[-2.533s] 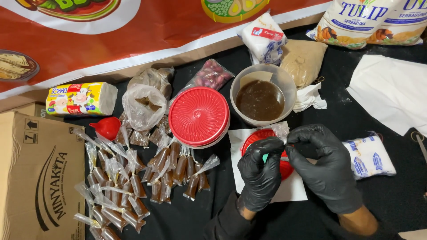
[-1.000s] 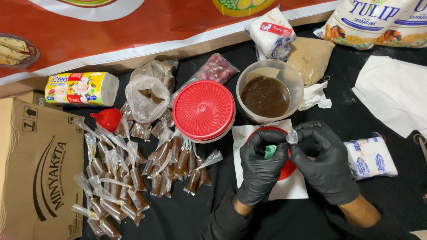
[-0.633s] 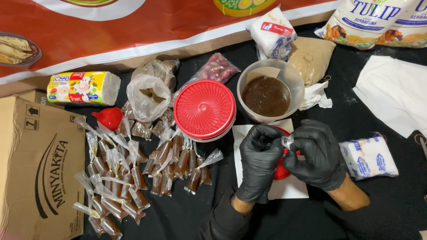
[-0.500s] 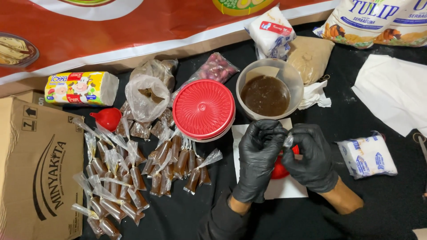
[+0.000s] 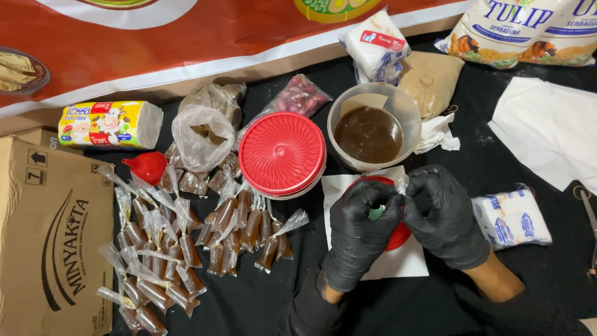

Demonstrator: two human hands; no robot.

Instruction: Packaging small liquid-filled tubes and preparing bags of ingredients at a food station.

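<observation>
Both hands wore black gloves and met over a red lid (image 5: 398, 235) that lay on a white sheet (image 5: 407, 264) near the front of the black table (image 5: 535, 292). The left hand (image 5: 357, 233) and the right hand (image 5: 444, 214) had their fingertips pinched together on the clear neck of a small plastic sachet (image 5: 401, 185), which stood up between them just above the lid; something green (image 5: 376, 213) showed under the left fingers, too hidden to identify.

Just beyond the hands stood a clear round tub (image 5: 373, 127), open, holding dark brown liquid with a pale card leaning inside its far wall. To its left and touching it sat a second tub closed by a ribbed red cover (image 5: 282, 152). Farther left, a loose clear bag (image 5: 202, 127) held brown bits, and a small red funnel (image 5: 147, 167) lay near it. Many filled sachets (image 5: 186, 242) of brown liquid, their necks twisted, were heaped on the near left, beside a cardboard box (image 5: 43, 242). Behind the open tub lay a bag of red beans (image 5: 300, 96), a bag of brown sugar-like powder (image 5: 430, 81) and a white packet (image 5: 376, 46). Another white and blue packet (image 5: 511, 218) lay just right of the right hand.
</observation>
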